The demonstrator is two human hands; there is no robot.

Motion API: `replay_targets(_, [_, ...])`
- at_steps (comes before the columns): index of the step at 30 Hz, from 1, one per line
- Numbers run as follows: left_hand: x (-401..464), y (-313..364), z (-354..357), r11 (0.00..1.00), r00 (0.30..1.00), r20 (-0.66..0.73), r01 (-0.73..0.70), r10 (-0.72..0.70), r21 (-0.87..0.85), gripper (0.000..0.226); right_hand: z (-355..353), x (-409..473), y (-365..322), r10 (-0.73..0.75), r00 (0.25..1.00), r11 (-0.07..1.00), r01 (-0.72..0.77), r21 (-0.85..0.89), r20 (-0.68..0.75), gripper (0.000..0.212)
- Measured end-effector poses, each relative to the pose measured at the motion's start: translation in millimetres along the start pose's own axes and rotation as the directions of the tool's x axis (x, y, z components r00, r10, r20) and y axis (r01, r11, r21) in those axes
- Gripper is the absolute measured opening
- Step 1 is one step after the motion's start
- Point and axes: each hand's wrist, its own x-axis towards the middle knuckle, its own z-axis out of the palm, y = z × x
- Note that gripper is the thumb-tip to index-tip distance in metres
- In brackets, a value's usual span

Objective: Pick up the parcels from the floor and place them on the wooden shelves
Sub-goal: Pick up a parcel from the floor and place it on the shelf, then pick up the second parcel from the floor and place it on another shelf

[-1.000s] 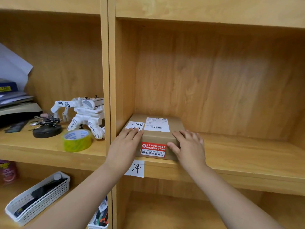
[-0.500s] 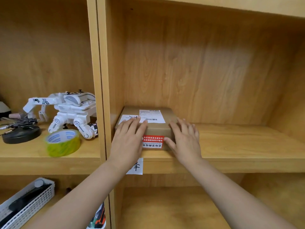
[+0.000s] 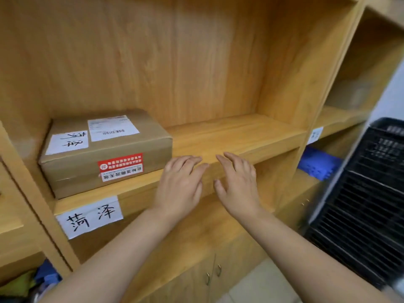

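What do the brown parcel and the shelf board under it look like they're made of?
Brown rectangular parcel: cardboard by its look, matte, with folded edges and pasted paper labels. Light wooden shelf board: wood or wood-grain laminate, smooth with a slight sheen; streaky grain shows, but which one is unclear.

The black slatted crate (image 3: 363, 193) at the right is cut by the picture's edge and smeared by motion blur. Behind it, a blue object (image 3: 317, 167) on the lower right shelf is partly hidden. The small label (image 3: 314, 134) on the right shelf edge is too blurred to read. The printed shipping label (image 3: 112, 127) on the parcel (image 3: 105, 154) is too fine to read. At the bottom left, blue and green things (image 3: 32, 283) are cut off and unclear.
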Motion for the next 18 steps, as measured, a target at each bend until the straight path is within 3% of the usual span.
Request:
replay_targets(10, [3, 137, 69, 0.929, 0.951, 0.263, -0.056, 0.161, -0.365, 0.034, -74, -122, 114, 0.331, 0.944, 0.918, -0.316, -0.238, 0.023, 0.047])
replay_targets(18, [-9, 299, 72, 0.801, 0.903, 0.224, -0.185, 0.368, -0.569, 0.029, -176, -243, 179, 0.521, 0.847, 0.790, -0.525, -0.317, -0.104, 0.042])
